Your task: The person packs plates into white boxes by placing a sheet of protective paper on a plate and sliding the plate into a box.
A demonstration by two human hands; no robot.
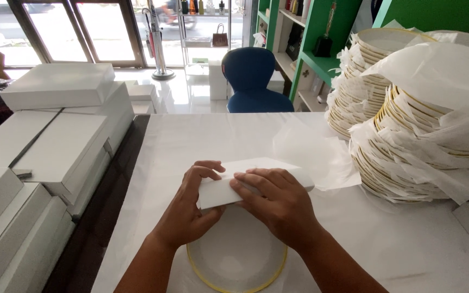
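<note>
Both hands clamp one folded white paper, left hand [187,203] curled over its left end, right hand [278,201] flat with fingers pressed together on top, its long axis running left to right above one gold-rimmed plate [234,260], two plate stacks [403,125] off right.

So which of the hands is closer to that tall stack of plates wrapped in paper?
The right hand. It rests on the folded white paper, on the side toward the stack of plates. The left hand grips the paper's opposite end, farther from the stack.
</note>
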